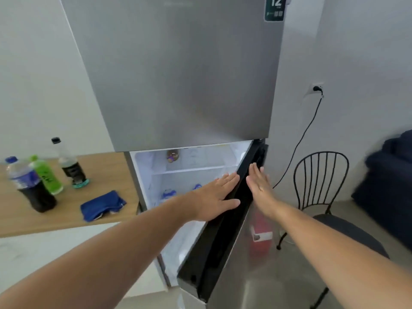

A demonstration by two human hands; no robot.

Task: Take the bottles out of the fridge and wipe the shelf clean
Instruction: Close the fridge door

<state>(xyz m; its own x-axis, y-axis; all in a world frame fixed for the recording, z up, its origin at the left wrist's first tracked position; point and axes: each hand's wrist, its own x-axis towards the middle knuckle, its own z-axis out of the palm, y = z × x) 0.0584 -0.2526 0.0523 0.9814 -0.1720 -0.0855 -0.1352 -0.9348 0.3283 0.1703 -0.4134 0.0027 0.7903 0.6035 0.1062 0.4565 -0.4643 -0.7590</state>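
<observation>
Bottles come first, going from the left: a dark cola bottle with a blue cap and blue label, a green bottle leaning against it, and a clear black-capped bottle on a teal base all stand on the wooden tabletop, with my blue cloth crumpled just beside them. Inside the fridge, one bottle lies at the back of the upper shelf, and lower down I make out blue caps, so I judge the emptying is not done. My left hand is flat and open, fingers spread over the black edge of the half-open lower door, gripping nothing; my right hand is open too, palm near the door's outer face. The risk I see: if I push the door shut now, bottles stay inside and the shelf goes unwiped. My left fingers sit on the door's closing edge and could get pinched. The green bottle could tip, tilted as it is. Writing: only a large "12" on the dark sticker at the fridge's top right is readable; the bottle labels are too blurred. A black chair stands at right.
</observation>
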